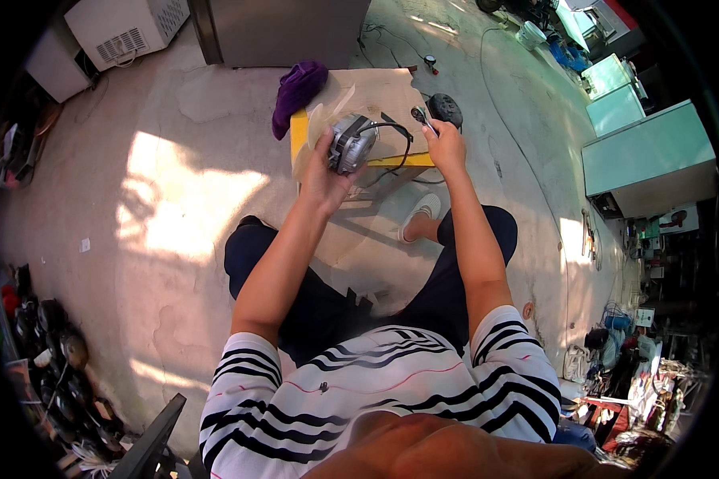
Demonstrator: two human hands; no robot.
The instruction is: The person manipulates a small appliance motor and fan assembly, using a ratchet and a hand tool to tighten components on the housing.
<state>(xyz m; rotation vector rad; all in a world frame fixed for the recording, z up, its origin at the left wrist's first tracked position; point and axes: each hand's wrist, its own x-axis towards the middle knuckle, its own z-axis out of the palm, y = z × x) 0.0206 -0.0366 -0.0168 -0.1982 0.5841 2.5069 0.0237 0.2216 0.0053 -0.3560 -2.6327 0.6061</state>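
My left hand (325,182) is wrapped round a silver fan motor (353,145), held up over the near edge of a small yellow-edged bench (415,161). Pale translucent fan blades (315,132) show at the motor's left side. From its right side a black cable (411,137) loops out and hangs down by the bench. A short ratchet wrench (425,121) is gripped in my right hand (447,148), its round head pointing up and left, apart from the motor.
A purple cloth (299,86) lies on the bench's far left corner. Beside its right edge sits a black round object (445,110). Behind stands a grey cabinet (284,32). Pale green appliances (647,148) line the right, and loose parts are piled at lower left (60,351).
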